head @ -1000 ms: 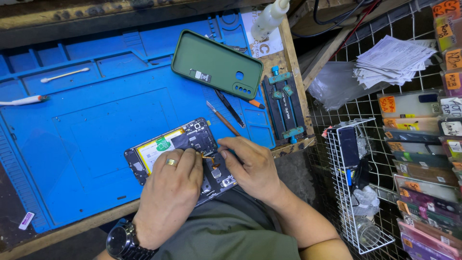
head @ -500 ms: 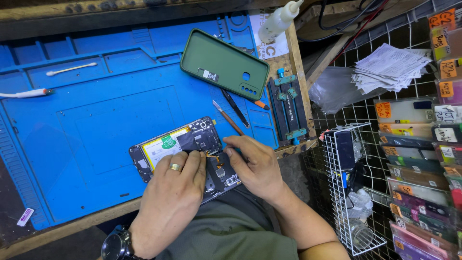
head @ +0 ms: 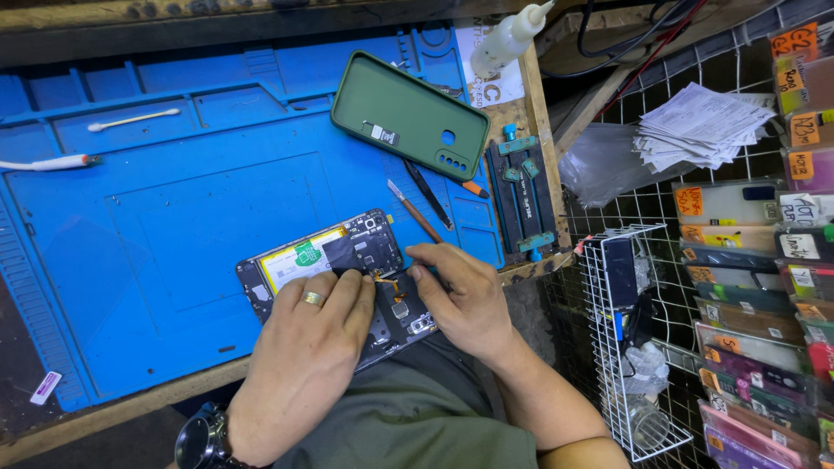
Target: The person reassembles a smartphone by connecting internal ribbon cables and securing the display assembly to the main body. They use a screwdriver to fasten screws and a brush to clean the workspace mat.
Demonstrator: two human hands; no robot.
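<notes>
Barely shifted, both hands still hide the opened phone's lower half.

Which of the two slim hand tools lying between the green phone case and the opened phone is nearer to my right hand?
The brown-handled tool with the pale flat tip; its lower end lies close above the right hand. The black one lies beside it, farther up and right.

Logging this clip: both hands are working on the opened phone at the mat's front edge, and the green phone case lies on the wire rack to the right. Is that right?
Not quite. The head view shows the green phone case lying on the blue mat, not on the wire rack. Both the left hand and right hand are on the opened phone.
</notes>
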